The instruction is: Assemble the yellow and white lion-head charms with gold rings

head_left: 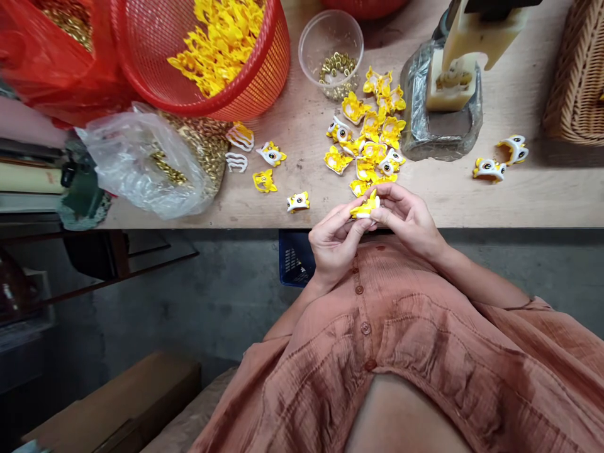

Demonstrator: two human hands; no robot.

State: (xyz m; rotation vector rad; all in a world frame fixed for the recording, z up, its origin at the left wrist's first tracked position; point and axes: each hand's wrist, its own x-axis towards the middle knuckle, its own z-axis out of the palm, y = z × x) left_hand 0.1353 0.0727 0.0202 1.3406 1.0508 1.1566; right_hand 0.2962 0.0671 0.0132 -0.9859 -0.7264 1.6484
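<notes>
In the head view, a small yellow-and-white plastic piece with pointed tips [365,206] is held between the two bare hands at the near edge of the pale wooden surface [453,207]. The left hand [333,242] is placed on its left side, with thumb and fingers brought narrowly together on it. By the right hand [413,220] it is gripped from the right, the thumb set against its white side and the fingers curled around the far side. Whether the piece is also touched by the surface cannot be told.

Just beyond the hands, a loose cluster of yellow plastic pieces with white insides [392,131] is spread; a few in it are turned with printed black eyes showing. To the left, a white-and-yellow arched piece with black eyes [297,202] is found near the edge. Farther back, brass-coloured rings [337,66] are contained in a clear round plastic tub [309,53].

To the right of the cluster, a cream-coloured block fixture [450,88] is mounted on a plastic-wrapped base [419,141]. At far left, yellow plastic parts [221,44] are held in a red plastic mesh basket [264,85].
</notes>
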